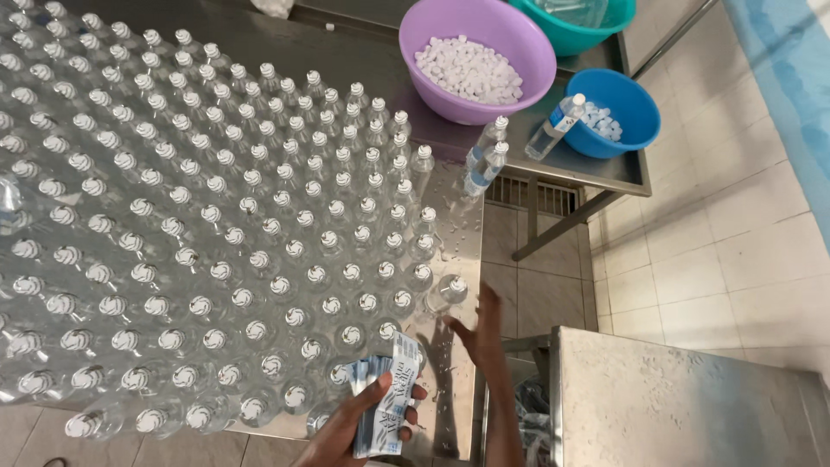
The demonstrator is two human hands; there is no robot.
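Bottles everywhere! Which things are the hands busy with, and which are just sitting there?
Busy with:
left hand holding a stack of labels
right hand by a clear capped bottle
crowd of bottles

Just sitting:
purple bowl of white caps
blue bowl
teal bowl
three labelled bottles

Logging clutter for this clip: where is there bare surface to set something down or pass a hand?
Bare steel runs along the table's right edge, between the capped bottles and the right hand. The speckled counter at lower right is bare. Another strip lies behind the bottles, left of the purple bowl. Elsewhere, bottles stand packed.
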